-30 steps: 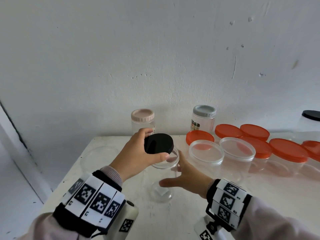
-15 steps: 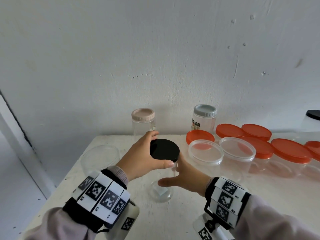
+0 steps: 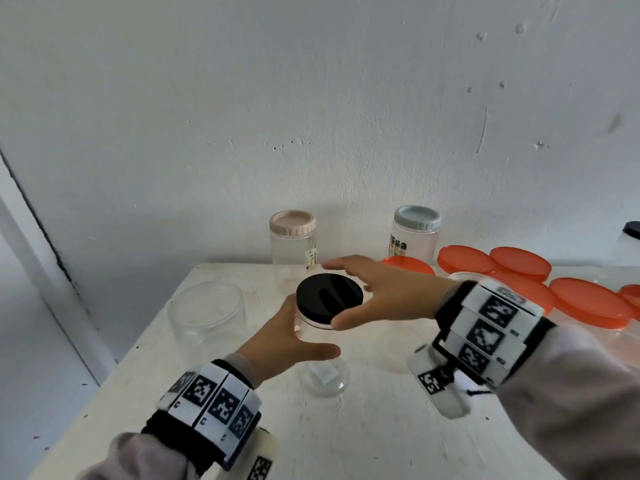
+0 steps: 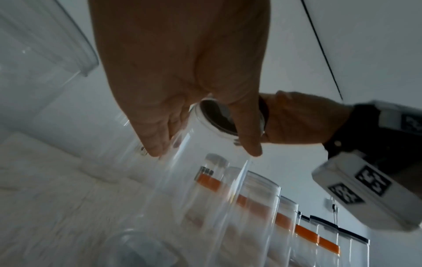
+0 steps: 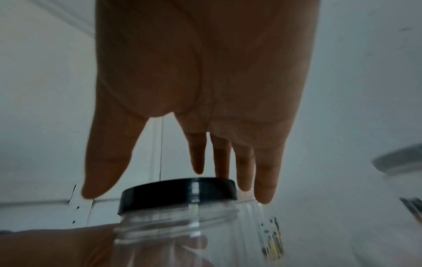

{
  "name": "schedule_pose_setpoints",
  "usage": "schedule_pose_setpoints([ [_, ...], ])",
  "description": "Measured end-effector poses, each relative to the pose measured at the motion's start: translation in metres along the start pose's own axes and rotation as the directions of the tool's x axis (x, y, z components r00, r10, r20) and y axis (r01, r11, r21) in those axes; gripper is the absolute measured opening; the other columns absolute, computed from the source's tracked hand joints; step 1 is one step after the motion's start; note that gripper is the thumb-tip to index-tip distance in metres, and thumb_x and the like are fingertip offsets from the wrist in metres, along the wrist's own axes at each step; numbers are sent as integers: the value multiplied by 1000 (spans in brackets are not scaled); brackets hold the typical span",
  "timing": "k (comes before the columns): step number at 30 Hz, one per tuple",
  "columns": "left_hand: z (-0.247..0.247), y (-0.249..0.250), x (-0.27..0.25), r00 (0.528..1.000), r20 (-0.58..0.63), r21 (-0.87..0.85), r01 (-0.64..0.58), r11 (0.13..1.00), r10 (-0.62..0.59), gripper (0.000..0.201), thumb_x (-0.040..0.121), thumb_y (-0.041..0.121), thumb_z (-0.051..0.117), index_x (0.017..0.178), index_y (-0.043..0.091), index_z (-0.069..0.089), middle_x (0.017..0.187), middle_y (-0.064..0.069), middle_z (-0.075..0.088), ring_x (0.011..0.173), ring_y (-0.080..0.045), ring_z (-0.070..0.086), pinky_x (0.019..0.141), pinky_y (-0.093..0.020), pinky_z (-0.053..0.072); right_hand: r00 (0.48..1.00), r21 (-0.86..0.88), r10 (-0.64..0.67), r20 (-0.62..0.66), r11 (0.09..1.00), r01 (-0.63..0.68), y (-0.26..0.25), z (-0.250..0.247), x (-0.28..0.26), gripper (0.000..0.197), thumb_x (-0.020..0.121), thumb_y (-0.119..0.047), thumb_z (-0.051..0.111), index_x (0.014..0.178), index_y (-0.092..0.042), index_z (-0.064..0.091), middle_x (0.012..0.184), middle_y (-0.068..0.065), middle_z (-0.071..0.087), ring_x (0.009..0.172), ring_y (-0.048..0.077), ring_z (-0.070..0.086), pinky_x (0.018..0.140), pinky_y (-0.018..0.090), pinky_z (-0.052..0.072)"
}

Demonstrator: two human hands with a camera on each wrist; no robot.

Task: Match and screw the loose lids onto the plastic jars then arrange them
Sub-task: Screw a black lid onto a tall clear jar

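Note:
A clear plastic jar [image 3: 323, 375] stands on the white table [image 3: 346, 438], and a black lid [image 3: 329, 297] sits on its mouth. My left hand [image 3: 287, 337] grips the jar just below the lid, thumb on the near side, fingers wrapped round the far side. My right hand [image 3: 360, 292] hovers at the lid with straight, spread fingers. Its thumb lies by the near rim and its fingers reach past the far rim. The right wrist view shows the lid [image 5: 178, 192] on the jar's threaded neck [image 5: 173, 225], fingertips [image 5: 262, 195] level with it.
A wide lidless clear container [image 3: 207, 313] stands to the left near the table's edge. By the wall stand a pink-lidded jar [image 3: 292, 237] and a grey-lidded jar [image 3: 415, 233]. Several orange-lidded jars [image 3: 588, 303] fill the right side, a black-lidded jar [image 3: 632, 237] beyond them.
My left hand set the black lid on the jar, let go and took hold of the jar. My right hand left the jar's side and rose to the lid.

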State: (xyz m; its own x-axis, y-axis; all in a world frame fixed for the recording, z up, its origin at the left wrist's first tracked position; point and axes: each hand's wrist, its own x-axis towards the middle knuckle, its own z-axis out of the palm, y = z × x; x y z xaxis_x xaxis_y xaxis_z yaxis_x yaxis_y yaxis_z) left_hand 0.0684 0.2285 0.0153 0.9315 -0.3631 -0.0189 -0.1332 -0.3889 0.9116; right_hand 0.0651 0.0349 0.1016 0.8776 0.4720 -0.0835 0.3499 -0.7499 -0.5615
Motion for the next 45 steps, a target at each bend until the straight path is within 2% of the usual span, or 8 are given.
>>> schedule_pose_setpoints([
  [9, 3, -8, 5, 1000, 15, -52, -4, 999, 5, 95, 66, 32, 84, 142, 34, 28, 138, 16, 46, 132, -8, 38, 105, -27, 30, 965, -391, 115, 237, 920, -14, -35, -17, 32, 81, 75, -41, 75, 143, -41, 31, 137, -13, 35, 127, 13, 36, 104, 39, 39],
  [18, 5, -7, 2, 1000, 9, -16, -30, 999, 30, 102, 60, 45, 81, 145, 34, 24, 140, 16, 44, 133, -9, 37, 111, -34, 31, 971, -510, 132, 197, 860, -13, -39, -17, 43, 84, 62, -62, 75, 136, -47, 39, 128, -16, 43, 115, 13, 51, 93, 35, 47],
  [22, 4, -8, 4, 999, 9, -25, -34, 999, 34, 100, 63, 43, 83, 144, 35, 24, 141, 15, 45, 135, -11, 36, 114, -40, 29, 979, -504, 148, 140, 862, -58, -40, -13, 44, 80, 55, -73, 71, 125, -42, 48, 117, -13, 51, 90, 13, 64, 76, 32, 55],
  [26, 4, -10, 5, 999, 9, -42, -48, 998, 48, 94, 69, 34, 84, 143, 36, 26, 140, 18, 44, 134, -7, 36, 108, -32, 29, 986, -562, 160, 55, 821, -102, -43, -8, 43, 74, 57, -82, 62, 108, -29, 56, 95, -11, 59, 63, 4, 57, 51, 21, 41],
  [31, 4, -9, 4, 999, -7, -6, -50, 999, 50, 99, 63, 45, 82, 143, 34, 26, 140, 15, 44, 133, -11, 38, 113, -40, 32, 959, -529, 199, 203, 846, -64, -43, -18, 41, 92, 62, -65, 74, 140, -47, 30, 138, -13, 39, 125, 13, 40, 87, 32, 40],
  [35, 5, -9, 4, 998, -14, 7, -68, 998, 68, 100, 61, 48, 81, 144, 33, 26, 140, 15, 45, 132, -10, 39, 112, -40, 33, 968, -530, 163, 190, 847, -39, -42, -17, 43, 79, 61, -63, 75, 131, -46, 42, 126, -13, 47, 111, 13, 52, 85, 32, 49],
  [39, 6, -12, 5, 998, -19, -16, -64, 998, 63, 92, 68, 39, 84, 141, 37, 29, 137, 18, 47, 132, -8, 39, 112, -39, 32, 984, -530, 166, 71, 842, -104, -40, -9, 44, 75, 56, -81, 64, 115, -37, 49, 93, -15, 51, 67, 5, 56, 56, 24, 44],
  [45, 5, -10, 4, 998, -24, 6, -54, 999, 54, 98, 64, 46, 83, 144, 32, 26, 140, 13, 45, 132, -12, 40, 112, -40, 34, 958, -494, 172, 230, 869, -37, -38, -16, 42, 88, 63, -60, 76, 138, -48, 31, 132, -15, 39, 119, 11, 40, 92, 33, 41],
])
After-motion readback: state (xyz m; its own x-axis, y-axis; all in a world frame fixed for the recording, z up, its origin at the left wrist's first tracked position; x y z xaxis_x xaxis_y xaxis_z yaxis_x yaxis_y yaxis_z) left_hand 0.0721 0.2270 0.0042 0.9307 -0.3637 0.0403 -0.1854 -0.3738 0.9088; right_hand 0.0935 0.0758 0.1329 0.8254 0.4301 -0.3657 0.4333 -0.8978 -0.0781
